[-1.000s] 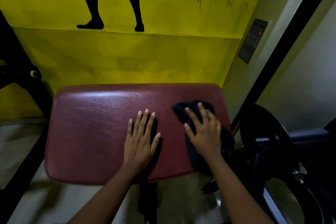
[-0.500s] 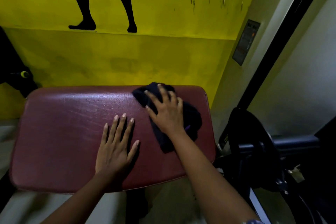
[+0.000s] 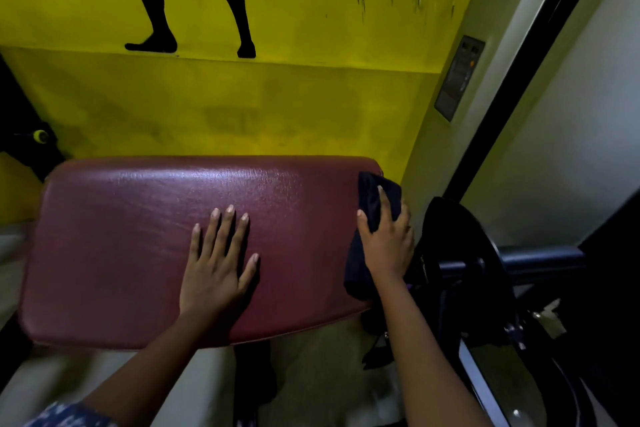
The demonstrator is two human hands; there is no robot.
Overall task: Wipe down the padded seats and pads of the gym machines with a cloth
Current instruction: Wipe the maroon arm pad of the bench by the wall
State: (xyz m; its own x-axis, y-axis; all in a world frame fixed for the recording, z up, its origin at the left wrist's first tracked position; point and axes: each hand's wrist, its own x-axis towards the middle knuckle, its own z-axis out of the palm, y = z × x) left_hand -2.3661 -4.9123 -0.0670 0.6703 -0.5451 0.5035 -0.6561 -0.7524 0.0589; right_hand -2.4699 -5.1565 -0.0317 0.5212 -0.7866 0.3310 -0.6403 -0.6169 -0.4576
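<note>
On the pad (image 3: 138, 236), the right hand (image 3: 388, 243) curls round the cloth (image 3: 354, 267).

Clear pad (image 3: 121, 246) surface L of left hand (image 3: 218, 267). R end occupied: right hand (image 3: 388, 239), cloth (image 3: 370, 194). Weight plate (image 3: 460, 239) just beside R edge; wall (image 3: 242, 107) behind.

No legible text, brand or number anywhere. The grey wall panel (image 3: 459, 78) on the pale wall to the right shows dark blocks and one small orange dot, but the print is too small to read. The yellow wall (image 3: 311, 107) carries a painted black leg silhouette (image 3: 194, 0): a graphic with no lettering. The blue sleeve (image 3: 69, 418) at bottom left has a pale pattern, too blurred to tell if it's letters.
</note>
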